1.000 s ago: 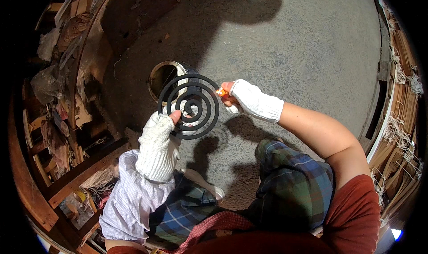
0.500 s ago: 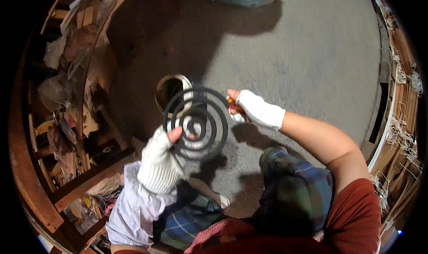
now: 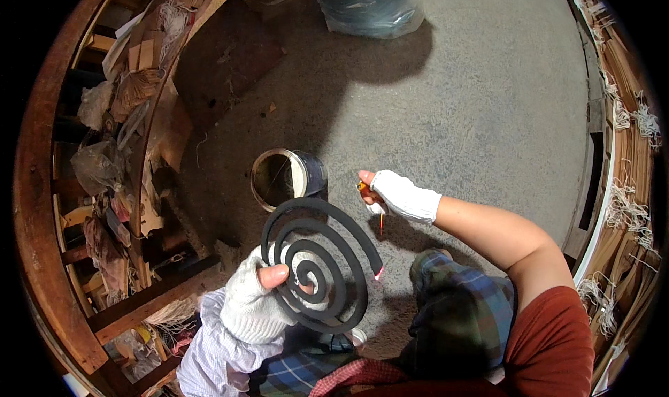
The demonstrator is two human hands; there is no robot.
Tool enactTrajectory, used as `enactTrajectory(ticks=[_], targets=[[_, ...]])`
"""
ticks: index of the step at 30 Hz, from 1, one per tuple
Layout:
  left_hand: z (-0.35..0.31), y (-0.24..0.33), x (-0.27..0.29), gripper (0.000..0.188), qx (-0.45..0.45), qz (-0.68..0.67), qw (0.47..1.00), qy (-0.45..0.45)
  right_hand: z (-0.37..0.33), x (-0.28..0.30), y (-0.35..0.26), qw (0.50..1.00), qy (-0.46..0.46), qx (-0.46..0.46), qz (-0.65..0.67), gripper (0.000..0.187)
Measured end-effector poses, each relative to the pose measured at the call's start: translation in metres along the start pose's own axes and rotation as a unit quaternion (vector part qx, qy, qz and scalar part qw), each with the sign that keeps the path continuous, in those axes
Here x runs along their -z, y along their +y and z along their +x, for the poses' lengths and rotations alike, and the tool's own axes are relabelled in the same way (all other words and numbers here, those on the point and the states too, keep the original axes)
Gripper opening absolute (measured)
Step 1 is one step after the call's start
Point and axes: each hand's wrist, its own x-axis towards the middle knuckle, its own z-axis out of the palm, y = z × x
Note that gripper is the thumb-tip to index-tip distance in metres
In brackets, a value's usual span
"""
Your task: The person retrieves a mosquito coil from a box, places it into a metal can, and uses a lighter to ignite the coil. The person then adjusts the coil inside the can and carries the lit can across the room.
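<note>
My left hand [image 3: 259, 285], in a white knitted fingerless glove, pinches a large black mosquito coil [image 3: 322, 280] between thumb and fingers near its middle. The coil's outer end points right, and its tip [image 3: 378, 274] looks pinkish-white, like a glow. To its upper right, apart from the coil, my right hand [image 3: 398, 197] in a white fingerless glove closes round a small yellow-and-red lighter [image 3: 361, 186], mostly hidden by the fingers. Below that hand shows a thin orange streak [image 3: 381, 224]; whether it is flame I cannot tell.
An open round tin [image 3: 316, 174] lies just beyond the coil on the concrete floor. Farther off stands a clear plastic bag [image 3: 369, 6]. A wooden rack [image 3: 63, 278] with scraps and bags runs along the left; string-tied bundles [image 3: 631, 202] line the right.
My left hand has brought the coil down and tilted it, away from my right hand. My right hand has dropped slightly. The coil's tip now shows a pinkish spot, and the view has shifted.
</note>
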Motion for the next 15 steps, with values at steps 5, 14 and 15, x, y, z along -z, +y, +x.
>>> enactTrajectory(ticks=[5,14,15], targets=[[0.001,0.001,-0.003,0.041,0.001,-0.003,1.000,0.011,-0.003,0.002,-0.005,1.000,-0.009,-0.024,0.001,0.049],[0.017,0.014,0.020,0.033,-0.124,0.092,0.986,0.064,0.008,0.013,0.008,0.990,0.025,-0.001,-0.137,0.032],[0.015,0.020,0.020,0.031,-0.137,0.068,0.986,0.071,0.011,0.015,0.012,0.986,0.035,-0.006,-0.166,0.029]])
